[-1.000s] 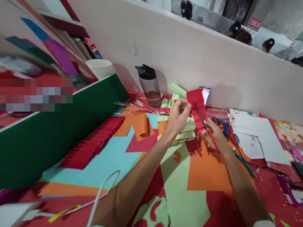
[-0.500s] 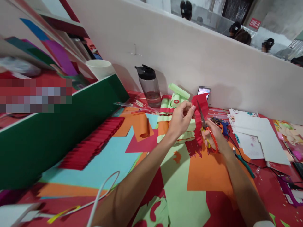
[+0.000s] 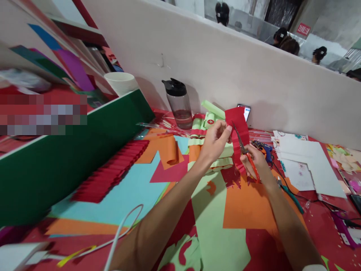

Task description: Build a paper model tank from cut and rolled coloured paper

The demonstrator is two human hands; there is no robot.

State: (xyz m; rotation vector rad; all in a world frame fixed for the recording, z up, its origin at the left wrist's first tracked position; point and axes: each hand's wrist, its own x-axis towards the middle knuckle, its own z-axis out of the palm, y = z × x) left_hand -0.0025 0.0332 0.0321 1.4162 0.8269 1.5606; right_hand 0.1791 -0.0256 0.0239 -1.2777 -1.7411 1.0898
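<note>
My left hand point(image 3: 216, 140) pinches the left edge of a strip of red crepe paper point(image 3: 239, 117), held up above the table. The scissors point(image 3: 252, 162), with red-orange handles, are in my right hand point(image 3: 256, 160), fingers wrapped round the grips. Their blades point up and away, lying against the red paper near my left fingertips; the blades look nearly closed. Behind my left hand sit light-green paper rolls point(image 3: 197, 126) banded with red, with an orange roll point(image 3: 194, 152) among them. Below my hands lie a light-green sheet point(image 3: 217, 214) and an orange sheet point(image 3: 245, 207).
A water bottle point(image 3: 179, 107) and a phone point(image 3: 247, 112) stand by the white partition point(image 3: 197, 60). To the left are a green board point(image 3: 84, 143), pleated red paper point(image 3: 113, 169) and a white cable point(image 3: 115, 241). Pliers point(image 3: 293, 197) and white cards point(image 3: 318, 162) lie right.
The red paper has swung flatter and wider, its top shifting left. The scissor handles have drawn together, hiding their yellow inner side. My left hand stays nearly in place.
</note>
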